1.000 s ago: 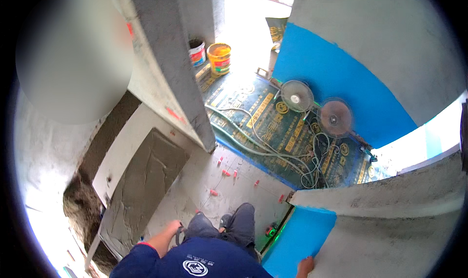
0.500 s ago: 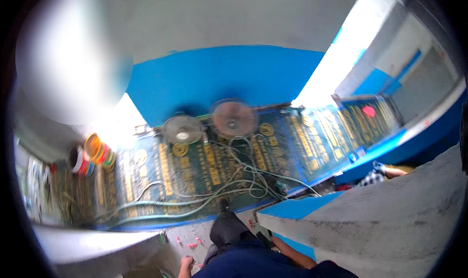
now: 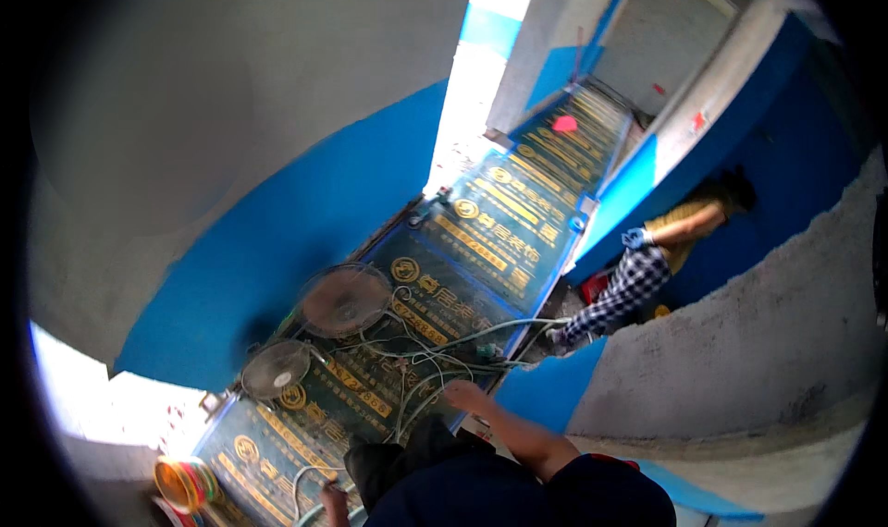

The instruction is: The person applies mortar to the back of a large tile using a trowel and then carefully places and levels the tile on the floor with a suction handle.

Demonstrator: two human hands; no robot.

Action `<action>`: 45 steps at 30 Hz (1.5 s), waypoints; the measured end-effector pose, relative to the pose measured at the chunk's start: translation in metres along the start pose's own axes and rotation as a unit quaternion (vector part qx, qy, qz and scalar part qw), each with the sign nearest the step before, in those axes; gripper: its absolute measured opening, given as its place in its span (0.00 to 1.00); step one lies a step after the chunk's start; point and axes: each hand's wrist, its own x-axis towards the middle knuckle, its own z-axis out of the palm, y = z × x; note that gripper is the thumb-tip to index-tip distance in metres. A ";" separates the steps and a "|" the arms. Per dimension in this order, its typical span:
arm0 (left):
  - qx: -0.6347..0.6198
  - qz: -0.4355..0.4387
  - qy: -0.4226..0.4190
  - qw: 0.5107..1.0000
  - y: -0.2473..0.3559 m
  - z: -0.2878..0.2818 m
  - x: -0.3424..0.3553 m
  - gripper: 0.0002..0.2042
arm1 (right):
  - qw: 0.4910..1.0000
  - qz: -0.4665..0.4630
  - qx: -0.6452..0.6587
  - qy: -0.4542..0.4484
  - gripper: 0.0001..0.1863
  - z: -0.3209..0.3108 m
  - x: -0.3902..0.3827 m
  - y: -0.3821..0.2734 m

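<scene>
Head view: the right hand (image 3: pixel 460 395) is held empty and loose above tangled cables (image 3: pixel 435 361); the left hand (image 3: pixel 335 503), beside dark trousers (image 3: pixel 407 453), cannot be judged.

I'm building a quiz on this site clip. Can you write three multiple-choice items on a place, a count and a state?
1. Where do the round floor fans lie?
A. on the dark printed floor covering
B. on the grey plastered wall
C. in the striped bucket

2. How many fans show?
A. one
B. two
C. four

3. What is the right hand doing?
A. gripping a fan
B. empty, fingers near the pale tangled cables
C. holding a bucket

Key: 1 A, both lie flat on the covering; 2 B, one large and one smaller; 3 B, nothing is in its grasp.
</scene>
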 end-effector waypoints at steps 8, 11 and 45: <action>0.214 -0.039 -0.163 0.962 0.056 -0.028 0.108 0.10 | 0.909 0.203 0.093 0.352 0.18 -0.005 -0.086 0.189; 0.235 0.052 -0.197 0.950 0.139 -0.004 0.157 0.10 | 0.925 0.194 -0.169 0.279 0.12 0.070 -0.115 0.251; 0.531 0.209 -0.389 0.724 0.390 0.511 0.172 0.18 | 0.805 0.275 0.451 0.269 0.21 -0.046 -0.052 0.132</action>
